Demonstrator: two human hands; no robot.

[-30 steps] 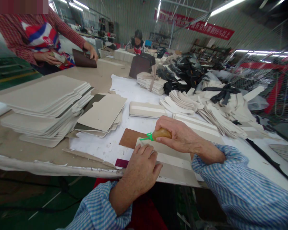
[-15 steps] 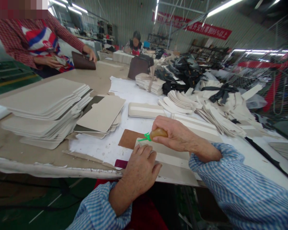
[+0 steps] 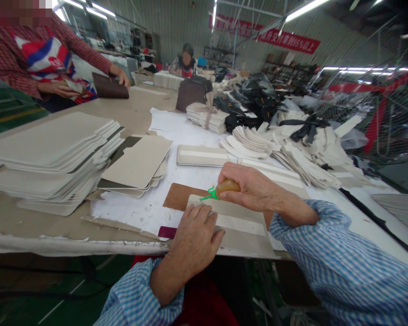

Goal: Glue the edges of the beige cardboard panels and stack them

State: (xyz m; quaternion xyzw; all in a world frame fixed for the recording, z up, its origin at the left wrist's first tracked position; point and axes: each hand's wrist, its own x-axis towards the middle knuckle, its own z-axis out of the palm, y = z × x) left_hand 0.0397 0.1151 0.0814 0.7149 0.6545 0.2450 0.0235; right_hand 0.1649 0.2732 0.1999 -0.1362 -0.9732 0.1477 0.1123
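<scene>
The right hand [image 3: 248,186] is closed around an amber squeeze bottle [image 3: 227,186], tilted so that its green nozzle [image 3: 211,194] points down and left, by the upper left corner of a beige panel [image 3: 250,243]. The fingers cover much of the bottle, so how full it is cannot be told. The left hand [image 3: 194,235] lies flat, fingers side by side, on the panel's left end, just below the nozzle. The panel carries a pale lengthwise strip [image 3: 241,223] and lies at the near edge of the table [image 3: 141,100], partly over a brown piece [image 3: 174,195]. A small maroon piece [image 3: 167,232] is just beside the left hand.

Farther left are a tall stack of beige panels [image 3: 51,138] and a lower pile [image 3: 138,163]. Toward the far side a dark brown bag [image 3: 191,95] stands upright, its inside hidden, behind a tied bundle [image 3: 200,117]. A co-worker's hand [image 3: 119,76] touches a dark brown leather piece [image 3: 109,86].
</scene>
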